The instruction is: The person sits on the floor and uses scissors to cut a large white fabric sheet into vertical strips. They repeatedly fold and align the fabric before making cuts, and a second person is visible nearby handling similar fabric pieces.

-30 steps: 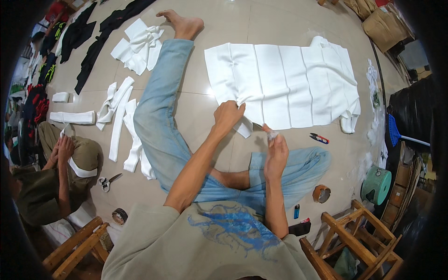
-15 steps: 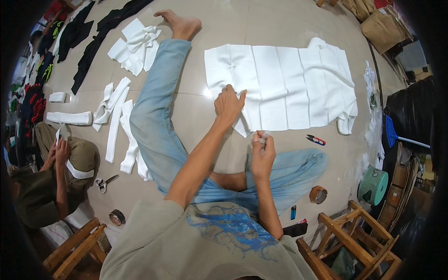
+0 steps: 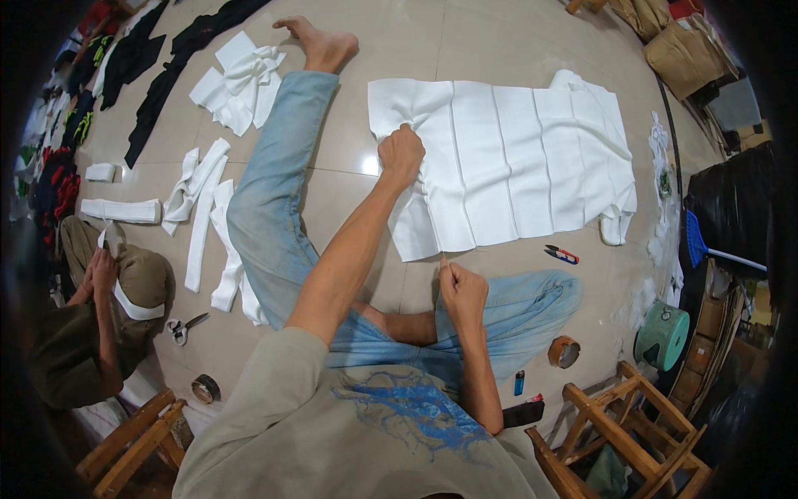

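Twelve taken as straight ahead of the sitter (image 3: 283,403). White cloth (image 3: 524,158), crossed by parallel lines, spread on the tiled floor (image 3: 349,200) at one o'clock, its left part puckered. Hands well apart. Left hand (image 3: 401,156), at twelve, closed on a pinch of the cloth at the pucker. Right hand (image 3: 465,293), at one, fingers curled, at the cloth's near edge; from where I stand, cannot tell whether it grips anything. Small snips (image 3: 563,254) at two, apart from the cloth. Tape roll (image 3: 554,351) at three. White strips (image 3: 204,224) at ten. Scissors (image 3: 184,327) between nine and ten, near a co-worker (image 3: 71,345).
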The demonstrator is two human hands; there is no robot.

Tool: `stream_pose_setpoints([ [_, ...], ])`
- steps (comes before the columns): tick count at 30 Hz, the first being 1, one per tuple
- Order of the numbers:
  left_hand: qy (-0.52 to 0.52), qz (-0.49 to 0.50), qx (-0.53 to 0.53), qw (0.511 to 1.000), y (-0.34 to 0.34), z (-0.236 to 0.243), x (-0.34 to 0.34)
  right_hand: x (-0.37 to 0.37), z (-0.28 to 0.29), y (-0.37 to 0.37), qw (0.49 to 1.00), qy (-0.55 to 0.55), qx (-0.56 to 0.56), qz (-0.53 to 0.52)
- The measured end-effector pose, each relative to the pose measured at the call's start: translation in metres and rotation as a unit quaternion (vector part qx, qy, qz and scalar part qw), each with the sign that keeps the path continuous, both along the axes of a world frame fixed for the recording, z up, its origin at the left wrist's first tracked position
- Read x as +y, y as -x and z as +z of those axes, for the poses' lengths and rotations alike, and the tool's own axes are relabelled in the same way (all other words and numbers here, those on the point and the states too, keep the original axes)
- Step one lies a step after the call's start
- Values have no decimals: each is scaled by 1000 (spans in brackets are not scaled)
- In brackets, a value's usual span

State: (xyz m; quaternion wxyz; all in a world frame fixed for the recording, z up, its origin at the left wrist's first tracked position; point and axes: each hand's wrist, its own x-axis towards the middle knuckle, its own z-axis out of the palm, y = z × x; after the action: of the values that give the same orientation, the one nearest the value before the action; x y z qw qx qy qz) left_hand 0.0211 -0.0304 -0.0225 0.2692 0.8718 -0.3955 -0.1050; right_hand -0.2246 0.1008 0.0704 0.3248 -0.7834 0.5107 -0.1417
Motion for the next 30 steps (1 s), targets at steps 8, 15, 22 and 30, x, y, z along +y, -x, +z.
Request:
stream_pose_setpoints([
  [8, -6, 0, -5, 1000, 13, 8, 1, 29, -16, 21, 998, -8, -48, -45],
  [15, 28, -35, -19, 999, -7, 22, -9, 26, -13, 13, 997, 31, -65, -37],
  [22, 40, -16, 1, 999, -26, 16, -32, 34, -16, 16, 998, -25, -58, -20],
  [30, 21, -17, 26, 999, -49, 13, -53, 53, -2, 36, 998, -25, -59, -29],
])
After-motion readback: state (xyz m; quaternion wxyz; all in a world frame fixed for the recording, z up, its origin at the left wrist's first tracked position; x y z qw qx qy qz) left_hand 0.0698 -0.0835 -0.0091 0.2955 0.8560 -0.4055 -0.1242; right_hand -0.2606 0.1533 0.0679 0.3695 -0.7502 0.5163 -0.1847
